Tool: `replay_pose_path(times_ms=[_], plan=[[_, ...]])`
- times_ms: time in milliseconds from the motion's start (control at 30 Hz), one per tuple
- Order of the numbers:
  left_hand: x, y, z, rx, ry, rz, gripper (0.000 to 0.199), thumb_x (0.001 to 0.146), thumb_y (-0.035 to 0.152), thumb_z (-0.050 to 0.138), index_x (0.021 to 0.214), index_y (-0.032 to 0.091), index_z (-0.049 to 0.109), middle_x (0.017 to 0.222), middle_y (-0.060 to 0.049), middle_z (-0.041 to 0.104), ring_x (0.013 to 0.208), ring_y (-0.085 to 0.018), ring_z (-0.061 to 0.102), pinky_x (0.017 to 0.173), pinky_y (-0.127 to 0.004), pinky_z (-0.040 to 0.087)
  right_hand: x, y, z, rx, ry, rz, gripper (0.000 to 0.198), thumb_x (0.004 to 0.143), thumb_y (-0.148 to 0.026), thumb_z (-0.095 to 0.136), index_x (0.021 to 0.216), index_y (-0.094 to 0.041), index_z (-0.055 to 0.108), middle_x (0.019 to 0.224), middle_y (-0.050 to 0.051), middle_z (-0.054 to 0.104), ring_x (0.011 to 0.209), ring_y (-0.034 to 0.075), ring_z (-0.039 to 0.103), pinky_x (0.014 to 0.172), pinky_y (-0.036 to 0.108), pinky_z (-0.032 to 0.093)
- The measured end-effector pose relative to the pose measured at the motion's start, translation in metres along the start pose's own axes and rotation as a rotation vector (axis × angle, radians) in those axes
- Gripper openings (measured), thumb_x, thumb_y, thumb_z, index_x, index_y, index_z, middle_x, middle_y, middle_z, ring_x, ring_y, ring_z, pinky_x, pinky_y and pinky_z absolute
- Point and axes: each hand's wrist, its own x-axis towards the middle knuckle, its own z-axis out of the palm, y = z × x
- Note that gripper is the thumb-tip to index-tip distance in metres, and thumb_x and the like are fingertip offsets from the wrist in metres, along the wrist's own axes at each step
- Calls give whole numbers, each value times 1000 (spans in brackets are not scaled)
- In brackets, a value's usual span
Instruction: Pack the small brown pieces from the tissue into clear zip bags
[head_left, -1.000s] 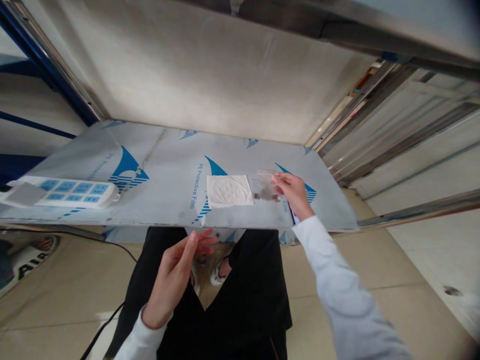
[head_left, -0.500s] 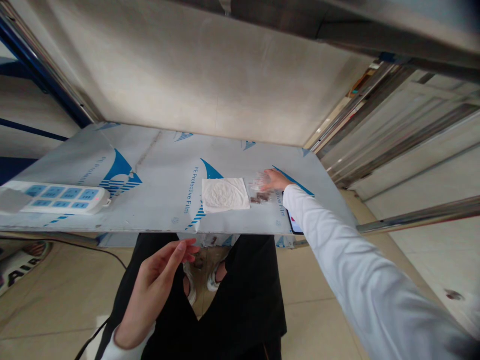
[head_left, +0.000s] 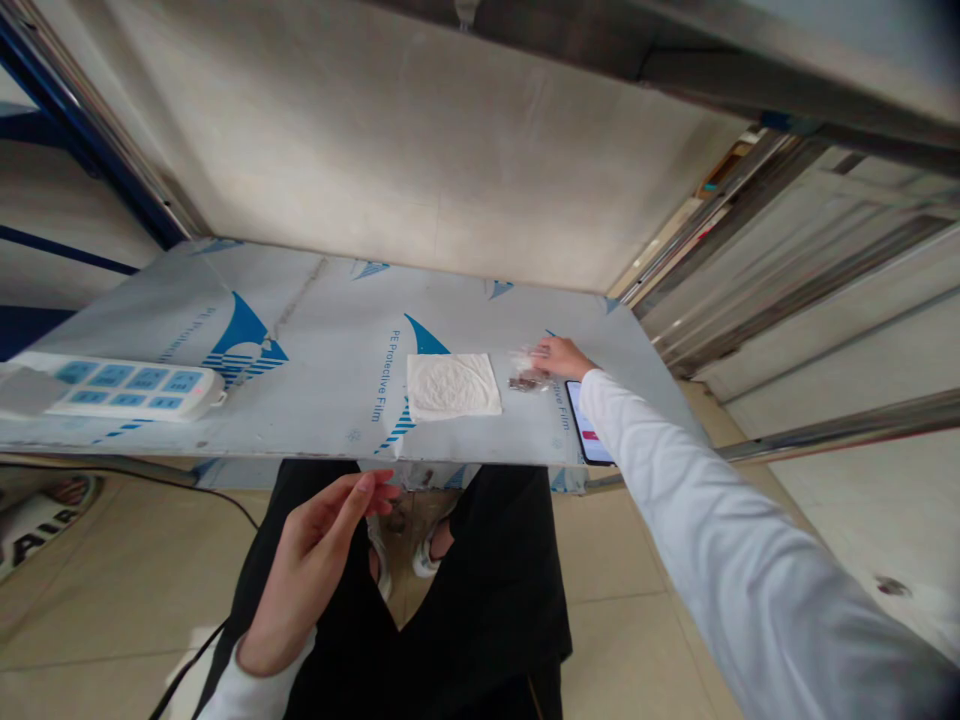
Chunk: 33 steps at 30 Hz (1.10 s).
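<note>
My right hand (head_left: 564, 357) reaches over the table with its fingers closed on the top of a small clear plastic bag (head_left: 530, 372). Dark brown pieces show through the bag's lower part; what they are is too small to tell. To the left of the bag lies a white crumpled-textured paper napkin (head_left: 453, 386), flat and apart from it. My left hand (head_left: 319, 550) hovers above my lap, in front of the table edge, fingers loosely bent and apart, with nothing in it.
A phone (head_left: 588, 425) with a lit screen lies by my right wrist, near the front edge. On the left is a white power strip (head_left: 142, 388) with blue sockets. The film-covered table (head_left: 315, 340) meets a wall behind, and a metal beam (head_left: 555, 45) crosses overhead.
My right hand has drawn its fingers together on the plastic bag and shifted slightly right, bringing the bag along. More of the phone shows. The left hand has stayed almost still.
</note>
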Motion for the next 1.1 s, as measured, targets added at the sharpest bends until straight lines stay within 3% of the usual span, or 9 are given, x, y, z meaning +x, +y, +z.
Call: replay_pose_path(times_ms=[67,233,367,467,633,733,833,967,1100], plan=[[0,0,0,-16,3,-1,37,81,48,63,97,16,72,86,-6,75,76,-18,67,74,-24,52,-5,1,-6,40,55,33,30,89,-33,59,113,-14,59,112,8,62,96,21,62,81,38,53],[2,0,1,-63,-7,-23,38,80,48,63,99,16,71,89,-6,75,77,-18,67,74,-25,52,-16,-6,-28,184,227,47,17,72,-24,70,81,-10,65,82,5,68,80,20,60,67,25,43],[3,0,1,-104,-3,-18,37,80,47,64,96,14,72,86,-6,74,75,-18,66,72,-25,51,-21,-39,-41,367,292,-43,18,70,-26,69,79,-11,64,78,4,67,75,18,59,64,24,41],[2,1,-2,-133,6,-5,37,80,46,63,95,13,72,83,-7,74,71,-17,65,70,-25,50,-19,-90,-38,539,263,-168,21,71,-27,68,85,-12,65,82,4,69,75,16,61,65,23,44],[1,0,-16,-180,57,-9,38,82,46,62,96,12,72,83,-8,74,69,-15,64,68,-25,49,-8,-219,-3,835,93,-334,29,78,-34,65,101,-15,63,94,5,70,77,15,65,66,25,51],[1,-7,-30,-190,142,-11,40,81,47,62,95,12,72,82,-9,75,68,-15,63,65,-24,48,-2,-290,31,899,17,-319,32,83,-36,61,109,-18,60,101,6,70,84,16,67,73,29,53],[3,-20,-44,-184,220,-17,44,80,50,62,96,11,72,82,-10,74,65,-15,63,63,-25,48,1,-331,61,827,33,-233,44,80,-37,66,116,-15,55,109,13,67,98,25,65,86,41,50],[10,-37,-56,-123,298,-11,47,81,52,59,98,10,70,83,-11,74,65,-15,65,62,-25,49,-5,-338,78,718,125,-140,64,80,-36,66,133,-10,41,135,25,48,129,38,41,103,60,29],[33,-44,-64,156,353,96,42,86,48,53,103,12,67,88,-9,75,69,-16,68,68,-26,53,-25,-311,77,540,344,-183,58,87,-30,52,139,-11,35,150,24,31,139,38,25,107,59,20]])
